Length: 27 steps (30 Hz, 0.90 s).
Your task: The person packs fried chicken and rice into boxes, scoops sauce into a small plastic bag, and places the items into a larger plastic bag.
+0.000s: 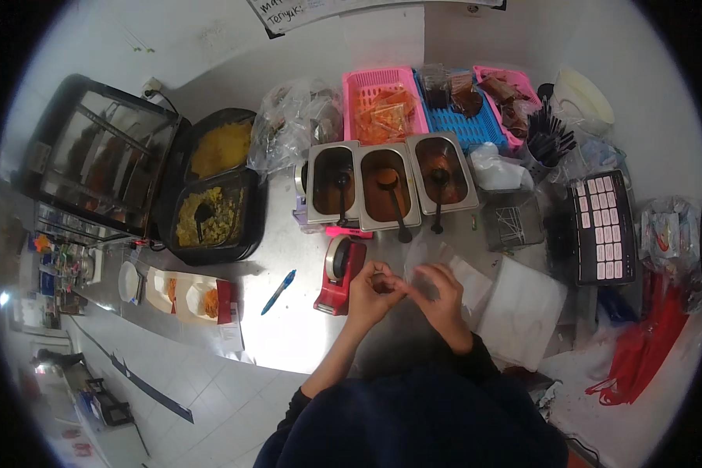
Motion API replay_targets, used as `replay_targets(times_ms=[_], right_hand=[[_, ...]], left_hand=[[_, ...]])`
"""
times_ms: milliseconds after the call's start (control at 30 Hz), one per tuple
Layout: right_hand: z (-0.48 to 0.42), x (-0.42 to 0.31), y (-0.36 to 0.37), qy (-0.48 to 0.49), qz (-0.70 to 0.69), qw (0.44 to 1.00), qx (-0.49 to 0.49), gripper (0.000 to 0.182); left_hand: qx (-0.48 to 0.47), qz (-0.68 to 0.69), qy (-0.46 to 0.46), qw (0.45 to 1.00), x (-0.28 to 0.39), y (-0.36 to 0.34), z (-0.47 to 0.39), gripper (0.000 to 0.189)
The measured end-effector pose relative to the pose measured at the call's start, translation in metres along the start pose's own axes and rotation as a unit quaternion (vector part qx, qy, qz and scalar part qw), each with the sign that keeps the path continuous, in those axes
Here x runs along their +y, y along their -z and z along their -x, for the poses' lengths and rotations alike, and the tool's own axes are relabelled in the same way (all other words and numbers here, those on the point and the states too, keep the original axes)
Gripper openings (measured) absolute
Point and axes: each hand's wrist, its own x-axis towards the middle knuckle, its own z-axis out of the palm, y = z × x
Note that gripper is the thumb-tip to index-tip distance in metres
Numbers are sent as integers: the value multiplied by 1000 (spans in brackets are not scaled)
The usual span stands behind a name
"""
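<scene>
My left hand (374,296) and my right hand (443,301) meet over the steel counter, fingertips pinched close together. Between them is a piece of thin clear plastic (416,253), blurred and partly hidden by the fingers; what is inside it, if anything, I cannot tell. Just left of my left hand stands a red tape dispenser (342,286) with a roll of tape. White paper sheets (523,310) lie to the right of my right hand. Beyond my hands, three steel food pans (367,222) hold brownish-red sauces, each with a black ladle (399,213).
Left are a blue pen (279,292), a paper tray with fried food (178,309), a black two-part pan (247,235) and a glass display warmer (102,161). Behind stand pink (351,79) and blue baskets (462,124) with packets. A tablet (604,228) and red bag (649,345) sit right.
</scene>
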Motion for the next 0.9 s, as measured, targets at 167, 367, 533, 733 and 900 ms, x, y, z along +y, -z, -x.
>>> replay_targets(times_ms=[167, 367, 533, 733, 900], right_hand=[[14, 20, -5, -179, -204, 959, -78, 21], [0, -7, -9, -45, -38, 995, -75, 26], [12, 13, -14, 38, 128, 983, -125, 37], [6, 17, -4, -64, -7, 991, -119, 35], [6, 22, -6, -106, -37, 994, 16, 34]], left_hand=[[-20, 71, 7, 997, 1, -2, 4, 28], [33, 3, 18, 999, -25, -6, 5, 14], [56, -350, -93, 931, -15, -15, -3, 20], [8, -403, -49, 914, -8, -9, 0, 20], [125, -470, -189, 853, -19, -12, -2, 10]])
